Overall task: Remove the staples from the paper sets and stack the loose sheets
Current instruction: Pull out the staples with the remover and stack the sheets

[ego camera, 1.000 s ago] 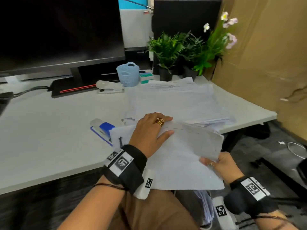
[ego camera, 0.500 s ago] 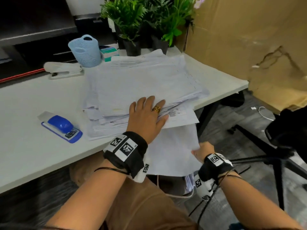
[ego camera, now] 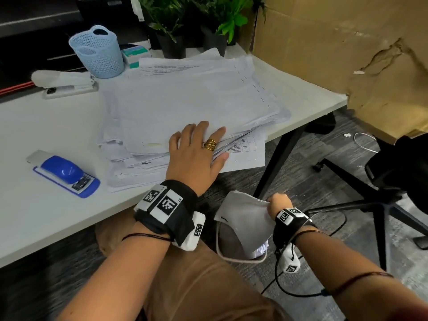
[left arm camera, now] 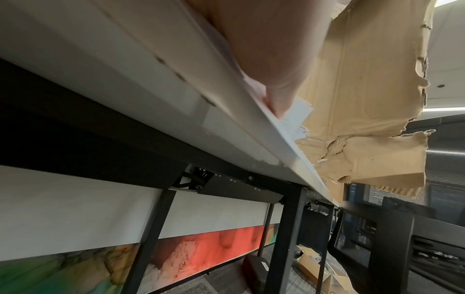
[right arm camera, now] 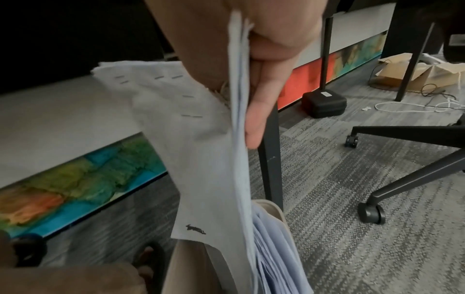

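Note:
A thick pile of white paper sheets (ego camera: 185, 98) covers the right part of the desk. My left hand (ego camera: 199, 140) lies flat on the pile's near edge, fingers straight; in the left wrist view its palm (left arm camera: 271, 59) presses the sheets at the desk's rim. Below the desk my right hand (ego camera: 276, 201) grips a stapled paper set (ego camera: 245, 218) by its top edge. In the right wrist view my fingers (right arm camera: 261, 99) pinch that set (right arm camera: 208, 159), which carries several staples (right arm camera: 192, 116) and hangs over a beige bag (right arm camera: 271, 206) with more sheets inside.
A blue staple tool (ego camera: 66, 173) lies left of the pile, a white stapler (ego camera: 64, 83) and a blue mesh cup (ego camera: 97, 53) farther back. Potted plants (ego camera: 217, 22) and torn cardboard (ego camera: 347, 54) stand behind. A black chair base (ego camera: 370, 205) and desk leg (ego camera: 278, 158) are at right.
My right hand has lowered the paper set from desk height to below the desk, over the bag. My left hand left that set and now rests on the pile. The view tilted down.

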